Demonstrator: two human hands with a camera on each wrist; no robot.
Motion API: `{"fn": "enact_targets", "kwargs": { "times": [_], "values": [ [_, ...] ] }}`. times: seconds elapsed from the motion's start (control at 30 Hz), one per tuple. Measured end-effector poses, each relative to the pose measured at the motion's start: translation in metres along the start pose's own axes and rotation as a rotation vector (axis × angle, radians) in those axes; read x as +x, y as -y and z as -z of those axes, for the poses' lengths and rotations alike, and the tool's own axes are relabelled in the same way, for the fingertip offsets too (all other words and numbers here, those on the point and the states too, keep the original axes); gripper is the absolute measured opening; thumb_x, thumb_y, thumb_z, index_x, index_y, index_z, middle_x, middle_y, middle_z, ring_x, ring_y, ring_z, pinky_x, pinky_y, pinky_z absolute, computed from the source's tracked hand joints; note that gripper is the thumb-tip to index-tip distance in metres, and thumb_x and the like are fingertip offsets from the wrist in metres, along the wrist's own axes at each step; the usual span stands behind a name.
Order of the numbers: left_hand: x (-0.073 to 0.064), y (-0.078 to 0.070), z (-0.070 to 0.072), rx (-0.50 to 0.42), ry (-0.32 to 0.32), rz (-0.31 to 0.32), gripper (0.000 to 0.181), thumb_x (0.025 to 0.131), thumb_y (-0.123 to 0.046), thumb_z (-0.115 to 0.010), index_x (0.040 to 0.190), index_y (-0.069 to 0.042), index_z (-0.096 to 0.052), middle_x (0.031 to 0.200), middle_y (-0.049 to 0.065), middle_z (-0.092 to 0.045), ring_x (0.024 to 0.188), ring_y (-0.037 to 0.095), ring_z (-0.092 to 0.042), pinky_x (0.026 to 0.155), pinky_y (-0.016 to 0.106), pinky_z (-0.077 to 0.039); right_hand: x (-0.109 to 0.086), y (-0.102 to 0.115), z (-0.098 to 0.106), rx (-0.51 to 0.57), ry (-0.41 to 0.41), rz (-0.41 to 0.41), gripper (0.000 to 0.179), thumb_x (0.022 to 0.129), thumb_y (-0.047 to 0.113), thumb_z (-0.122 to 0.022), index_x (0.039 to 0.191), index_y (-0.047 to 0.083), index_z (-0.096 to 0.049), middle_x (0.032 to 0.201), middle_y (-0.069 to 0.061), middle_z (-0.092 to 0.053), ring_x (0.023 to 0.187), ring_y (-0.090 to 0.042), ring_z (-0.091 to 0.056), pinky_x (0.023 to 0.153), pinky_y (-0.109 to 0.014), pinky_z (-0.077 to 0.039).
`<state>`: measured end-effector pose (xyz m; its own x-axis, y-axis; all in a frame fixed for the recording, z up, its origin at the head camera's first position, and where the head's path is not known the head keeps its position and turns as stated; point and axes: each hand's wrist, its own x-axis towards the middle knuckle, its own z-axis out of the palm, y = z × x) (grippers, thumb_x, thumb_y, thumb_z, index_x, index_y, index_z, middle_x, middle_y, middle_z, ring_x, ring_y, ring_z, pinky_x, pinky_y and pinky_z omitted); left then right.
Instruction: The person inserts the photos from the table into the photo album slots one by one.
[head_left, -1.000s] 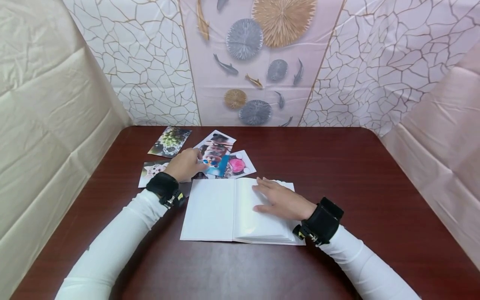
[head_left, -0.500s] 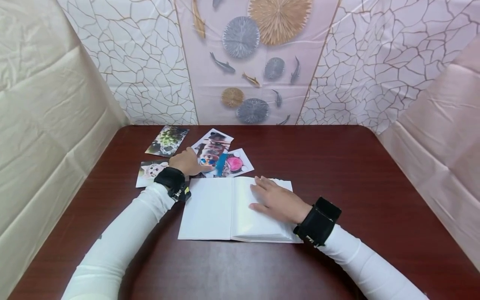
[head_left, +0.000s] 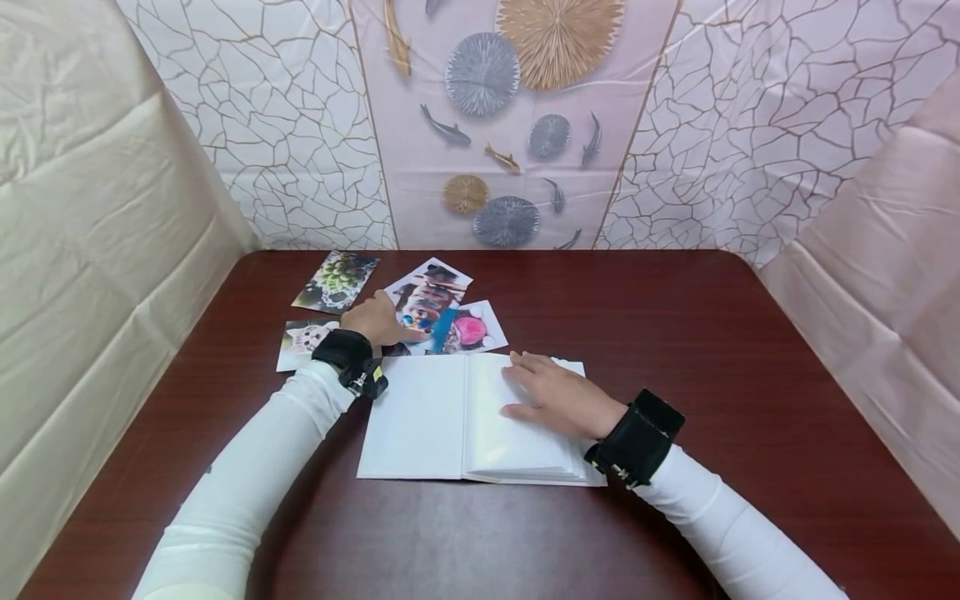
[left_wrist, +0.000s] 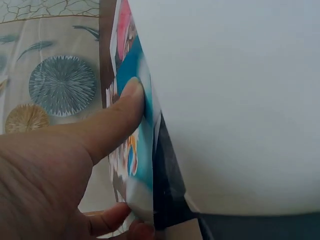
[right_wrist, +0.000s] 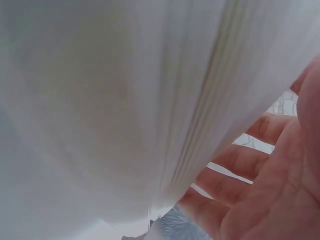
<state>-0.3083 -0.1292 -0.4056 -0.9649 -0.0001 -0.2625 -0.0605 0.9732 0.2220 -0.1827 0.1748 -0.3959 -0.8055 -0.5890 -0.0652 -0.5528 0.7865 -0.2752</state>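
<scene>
A white photo album (head_left: 416, 421) lies spread open on the table. My right hand (head_left: 561, 396) rests on its right-hand page with the fingers extended and slightly spread. In the right wrist view the fingers (right_wrist: 232, 162) run along the edge of the stacked pages. Beyond the album's left half, my left hand (head_left: 377, 322) pinches the near edge of a photo print with a blue border (head_left: 433, 292). The left wrist view shows the thumb lying over the blue strip (left_wrist: 129, 62) and the fingertips (left_wrist: 112, 217) curled at the print's edge. Under it lies a print with a pink ball (head_left: 472, 330).
A print of a green plant (head_left: 337, 281) lies at the table's back left. Nearer, a white cat print (head_left: 303, 337) sits partly behind the left wrist. The dark red table (head_left: 675, 333) is bounded by a patterned cloth (head_left: 285, 125) at the back and plain cloths at the sides.
My left hand has shifted slightly right and taken hold of the print's near edge, its thumb now on the blue part. The right hand stays on the album page.
</scene>
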Motion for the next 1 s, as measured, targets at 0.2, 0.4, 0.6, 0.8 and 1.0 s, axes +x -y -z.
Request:
{"fn": "enact_targets", "kwargs": {
  "times": [0.2, 0.4, 0.6, 0.8, 1.0],
  "values": [
    [0.001, -0.004, 0.000, -0.057, -0.033, 0.002, 0.118, 0.077, -0.060, -0.081, 0.158, -0.004, -0.016, 0.117, 0.020, -0.067, 0.096, 0.037, -0.068, 0.073, 0.046, -0.052, -0.001, -0.005, -0.001, 0.052, 0.008, -0.030, 0.072, 0.098, 0.048, -0.063, 0.152, 0.005, -0.044, 0.162, -0.020, -0.036, 0.150, -0.039, -0.033, 0.119, -0.057, -0.031],
    [0.000, -0.003, 0.002, -0.174, -0.096, -0.051, 0.084, 0.082, -0.046, -0.083, 0.145, -0.008, -0.042, 0.117, 0.016, -0.067, 0.104, 0.037, -0.066, 0.081, 0.050, -0.052, 0.001, -0.009, -0.004, 0.064, -0.007, -0.102, 0.080, 0.095, 0.052, -0.065, 0.154, 0.004, -0.040, 0.161, -0.023, -0.035, 0.151, -0.040, -0.032, 0.119, -0.062, -0.028],
    [0.003, 0.001, -0.001, -0.417, -0.160, -0.231, 0.061, 0.091, -0.030, -0.077, 0.139, -0.003, -0.052, 0.128, 0.020, -0.063, 0.111, 0.036, -0.063, 0.092, 0.049, -0.051, 0.004, -0.011, -0.003, 0.083, -0.051, -0.167, 0.087, 0.092, 0.053, -0.070, 0.154, 0.002, -0.038, 0.151, -0.022, -0.045, 0.138, -0.037, -0.046, 0.113, -0.059, -0.040],
    [-0.001, -0.002, -0.002, -0.672, -0.242, -0.328, 0.045, 0.096, -0.021, -0.072, 0.134, -0.004, -0.053, 0.123, 0.018, -0.064, 0.094, 0.032, -0.063, 0.074, 0.037, -0.051, 0.005, -0.012, -0.003, 0.137, -0.078, -0.203, 0.087, 0.090, 0.051, -0.073, 0.153, 0.001, -0.039, 0.141, -0.017, -0.046, 0.124, -0.029, -0.051, 0.101, -0.048, -0.052],
    [-0.007, -0.007, 0.000, -0.847, -0.285, -0.320, 0.035, 0.103, -0.025, -0.061, 0.132, -0.008, -0.052, 0.119, 0.016, -0.068, 0.087, 0.023, -0.068, 0.065, 0.034, -0.056, 0.007, -0.012, -0.003, 0.138, -0.079, -0.221, 0.087, 0.090, 0.050, -0.073, 0.151, -0.002, -0.041, 0.142, -0.017, -0.045, 0.124, -0.029, -0.050, 0.100, -0.046, -0.052]
  ]
}}
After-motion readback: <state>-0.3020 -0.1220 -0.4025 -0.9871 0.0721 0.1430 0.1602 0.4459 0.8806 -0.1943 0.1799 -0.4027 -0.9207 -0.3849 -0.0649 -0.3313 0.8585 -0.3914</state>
